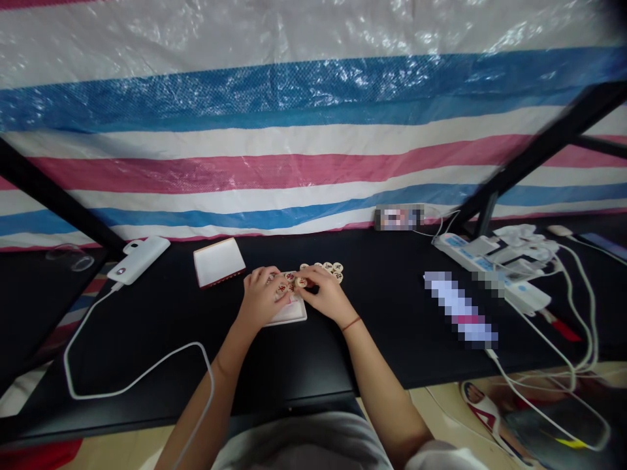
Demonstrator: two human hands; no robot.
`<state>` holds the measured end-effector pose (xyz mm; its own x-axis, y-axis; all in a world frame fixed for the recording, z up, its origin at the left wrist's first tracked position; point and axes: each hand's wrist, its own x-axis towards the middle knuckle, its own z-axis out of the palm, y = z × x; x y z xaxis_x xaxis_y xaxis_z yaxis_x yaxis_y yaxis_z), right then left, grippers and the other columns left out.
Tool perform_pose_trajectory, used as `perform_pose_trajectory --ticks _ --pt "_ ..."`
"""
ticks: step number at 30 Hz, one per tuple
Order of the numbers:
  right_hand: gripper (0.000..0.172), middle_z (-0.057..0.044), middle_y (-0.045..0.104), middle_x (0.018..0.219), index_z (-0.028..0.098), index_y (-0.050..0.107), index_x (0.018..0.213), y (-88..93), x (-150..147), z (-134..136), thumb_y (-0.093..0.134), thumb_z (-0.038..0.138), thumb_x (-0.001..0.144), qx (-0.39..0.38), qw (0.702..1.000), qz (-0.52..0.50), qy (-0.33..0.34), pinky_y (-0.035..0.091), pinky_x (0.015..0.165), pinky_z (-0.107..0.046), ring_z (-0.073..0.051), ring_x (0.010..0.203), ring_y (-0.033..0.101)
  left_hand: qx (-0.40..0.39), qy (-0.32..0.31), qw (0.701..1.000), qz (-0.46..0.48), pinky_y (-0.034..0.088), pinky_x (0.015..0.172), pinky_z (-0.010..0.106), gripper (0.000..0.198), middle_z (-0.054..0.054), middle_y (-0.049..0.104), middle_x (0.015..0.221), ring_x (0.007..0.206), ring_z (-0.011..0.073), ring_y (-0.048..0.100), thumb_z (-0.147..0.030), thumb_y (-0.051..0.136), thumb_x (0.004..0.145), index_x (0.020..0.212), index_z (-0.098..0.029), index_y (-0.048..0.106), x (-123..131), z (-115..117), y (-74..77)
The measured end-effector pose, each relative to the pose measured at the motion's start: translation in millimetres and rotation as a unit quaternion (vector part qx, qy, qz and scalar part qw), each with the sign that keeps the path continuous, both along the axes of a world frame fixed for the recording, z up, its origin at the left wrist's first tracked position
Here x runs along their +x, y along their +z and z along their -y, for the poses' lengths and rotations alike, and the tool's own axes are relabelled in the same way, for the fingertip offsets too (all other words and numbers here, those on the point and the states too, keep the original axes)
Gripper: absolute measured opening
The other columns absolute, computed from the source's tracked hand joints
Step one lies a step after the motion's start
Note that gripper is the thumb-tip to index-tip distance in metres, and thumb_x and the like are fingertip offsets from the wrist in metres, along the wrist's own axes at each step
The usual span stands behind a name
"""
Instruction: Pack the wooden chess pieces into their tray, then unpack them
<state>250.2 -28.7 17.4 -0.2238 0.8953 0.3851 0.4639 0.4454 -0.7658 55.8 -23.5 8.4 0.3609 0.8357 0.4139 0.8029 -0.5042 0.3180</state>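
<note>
The right hand point(324, 292) pinches a round disc point(302, 282) between thumb and fingers at the right side of the shallow white tray point(289, 320); the left hand point(260, 299) curls over its left side, and whether it grips anything I cannot tell. A light rim hold, with the tray steadied, should avoid jostling the printed pieces point(290, 277) inside or the loose pieces point(334, 267) beyond on the bench point(304, 369).

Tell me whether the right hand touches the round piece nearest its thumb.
Touching: in the head view, the right hand pinches the round piece between its fingers.
</note>
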Motion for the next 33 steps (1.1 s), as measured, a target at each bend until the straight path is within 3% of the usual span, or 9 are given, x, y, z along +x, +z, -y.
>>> perform_pose_trajectory --ticks 4,8,13,15,20,27,33 --pt "0.010 -0.005 0.066 0.089 0.020 0.063 0.089 2.1 -8 3 0.066 0.017 0.079 0.052 0.990 0.133 0.009 0.047 0.084 -0.037 -0.021 0.088 0.058 -0.020 -0.013 0.998 0.050 0.040 0.102 0.044 0.031 0.008 0.056 0.123 0.117 0.0259 0.050 -0.037 0.063 0.082 0.110 -0.024 0.063 -22 -8 -8.2" --pt "0.004 -0.007 0.065 0.092 0.019 0.062 0.080 -2.3 -16 2 0.065 0.016 0.080 0.070 0.977 0.204 0.005 0.043 0.088 -0.038 -0.022 0.091 0.056 -0.053 -0.028 0.996 0.068 0.041 0.103 0.045 0.045 0.011 0.055 0.125 0.119 0.0277 0.051 -0.039 0.064 0.081 0.121 -0.020 0.057 -28 -13 -20.2" --pt "0.005 -0.007 0.064 0.097 0.019 0.065 0.085 -0.8 -10 -2 0.063 0.019 0.081 0.071 0.980 0.184 -0.018 0.043 0.087 -0.036 -0.021 0.091 0.056 -0.072 -0.026 0.994 0.072 0.041 0.103 0.044 0.046 0.010 0.059 0.120 0.117 0.0268 0.052 -0.039 0.064 0.080 0.122 -0.021 0.055 -25 -12 -26.3" --pt "0.009 -0.007 0.064 0.099 0.019 0.065 0.088 4.3 -3 -8 0.060 0.021 0.082 0.062 0.984 0.154 -0.060 0.043 0.090 -0.035 -0.021 0.093 0.057 -0.084 -0.021 0.994 0.067 0.040 0.104 0.044 0.052 0.010 0.057 0.124 0.119 0.0276 0.050 -0.037 0.066 0.077 0.125 -0.021 0.053 -25 -12 -26.4" --pt "0.027 -0.008 0.065 0.107 0.020 0.065 0.107 22.1 3 -32 0.053 0.027 0.083 -0.071 0.955 0.240 -0.161 0.046 0.084 -0.031 -0.021 0.094 0.062 -0.118 0.013 0.992 0.037 0.038 0.104 0.046 0.061 0.009 0.054 0.128 0.122 0.0292 0.046 -0.035 0.069 0.073 0.130 -0.024 0.050 -21 -9 -27.3" --pt "0.034 -0.011 0.070 0.103 0.023 0.067 0.108 39.6 -12 -56 0.053 0.033 0.079 -0.232 0.881 0.390 -0.133 0.048 0.076 -0.035 -0.029 0.094 0.067 -0.120 0.051 0.991 0.037 0.037 0.104 0.044 0.057 0.008 0.054 0.126 0.122 0.0291 0.044 -0.036 0.069 0.073 0.127 -0.024 0.053 -13 -8 -28.6" --pt "0.031 -0.009 0.071 0.106 0.024 0.071 0.102 43.2 -11 -66 0.057 0.034 0.076 -0.257 0.882 0.387 -0.085 0.048 0.080 -0.033 -0.027 0.097 0.066 -0.159 0.082 0.983 0.032 0.035 0.104 0.043 0.057 0.007 0.054 0.129 0.124 0.0287 0.043 -0.034 0.067 0.072 0.126 -0.024 0.052 -10 -8 -22.0"
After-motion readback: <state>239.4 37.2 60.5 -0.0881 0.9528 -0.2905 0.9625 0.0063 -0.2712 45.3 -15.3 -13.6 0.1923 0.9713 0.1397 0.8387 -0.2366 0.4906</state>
